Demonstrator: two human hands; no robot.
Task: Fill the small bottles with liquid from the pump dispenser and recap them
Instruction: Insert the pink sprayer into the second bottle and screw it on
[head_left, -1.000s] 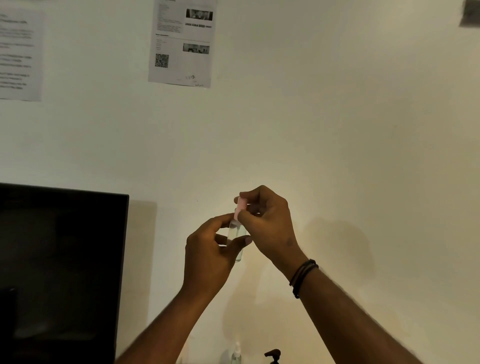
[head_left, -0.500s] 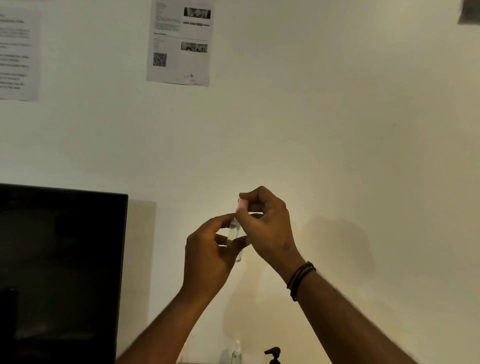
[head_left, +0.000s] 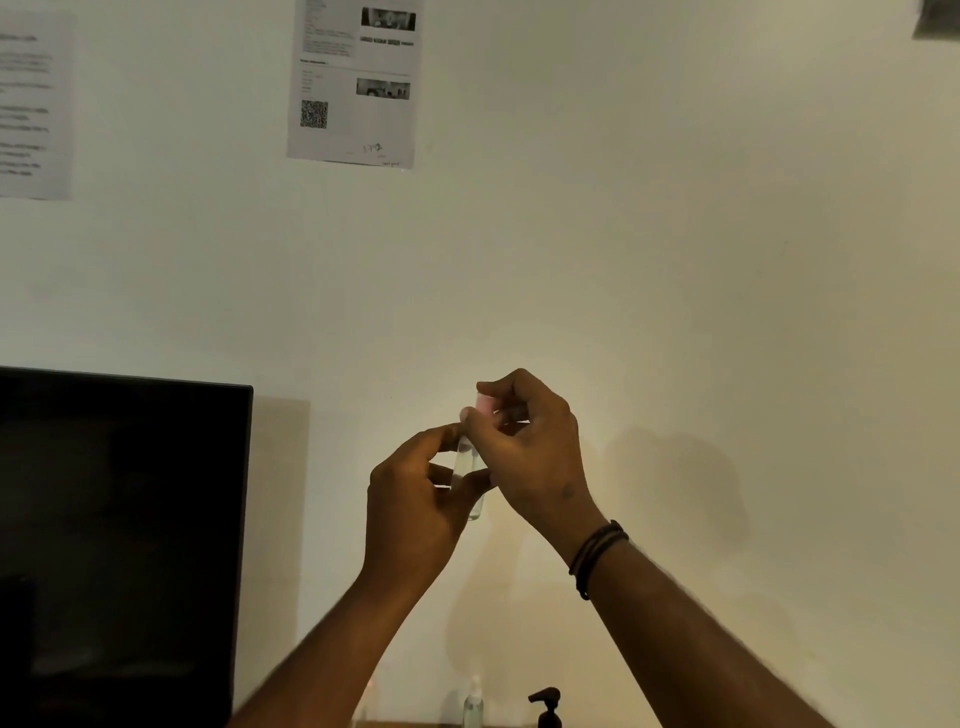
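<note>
Clear slim cylindrical bottle (head_left: 466, 457) pinched upright by left hand (head_left: 415, 499); right hand (head_left: 524, 447) pinches its pink cap (head_left: 485, 404).

Two bare forearms reach up from below, hands meeting at chest height. The left hand (head_left: 415, 499) curls its thumb and fingers around a small bottle (head_left: 466, 460), held upright. The right hand (head_left: 530, 447), with dark cords on its wrist, pinches the pink cap (head_left: 484, 404) on top.
</note>
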